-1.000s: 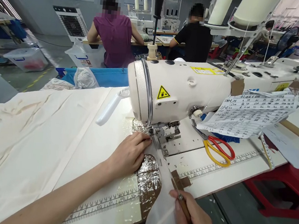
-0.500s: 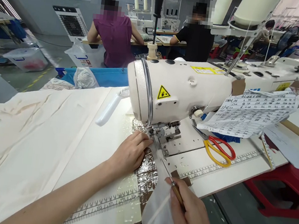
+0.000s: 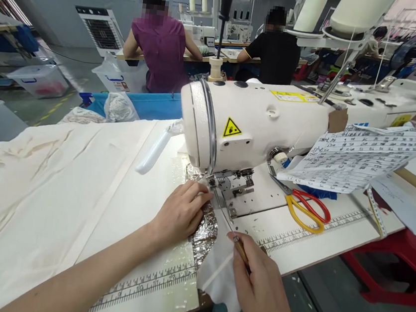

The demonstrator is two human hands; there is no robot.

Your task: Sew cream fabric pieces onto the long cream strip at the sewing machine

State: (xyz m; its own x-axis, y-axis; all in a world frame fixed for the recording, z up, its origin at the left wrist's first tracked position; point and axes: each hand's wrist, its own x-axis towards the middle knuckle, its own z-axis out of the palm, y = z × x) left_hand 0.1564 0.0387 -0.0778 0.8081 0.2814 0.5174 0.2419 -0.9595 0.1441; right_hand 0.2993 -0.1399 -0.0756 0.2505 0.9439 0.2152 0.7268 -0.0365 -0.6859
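Note:
My left hand (image 3: 181, 210) rests beside the needle area of a white sewing machine (image 3: 249, 125), its bent fingers closed on the edge of a white fabric piece (image 3: 217, 270). In my right hand (image 3: 264, 287) is an awl (image 3: 241, 252), gripped by its wooden handle, its thin metal shaft pointing up toward the presser foot. The shaft lies over the fabric, and its tip is hard to make out near my left fingertips. From the foot the fabric runs toward me and hangs over the table's front edge. Shiny foil tape (image 3: 207, 231) covers the tabletop under it.
Scissors with red and yellow handles (image 3: 308, 212) lie right of the needle area, near handwritten paper (image 3: 354, 157). Cream fabric (image 3: 50, 183) spreads over the left side, beside a pale plastic bottle (image 3: 154, 152). Ruler tape (image 3: 148, 284) edges the table. Two people sit beyond.
The fabric's trailing end has drawn up toward the machine. My right hand has shifted slightly forward and left with the awl. My left hand stays in nearly the same place.

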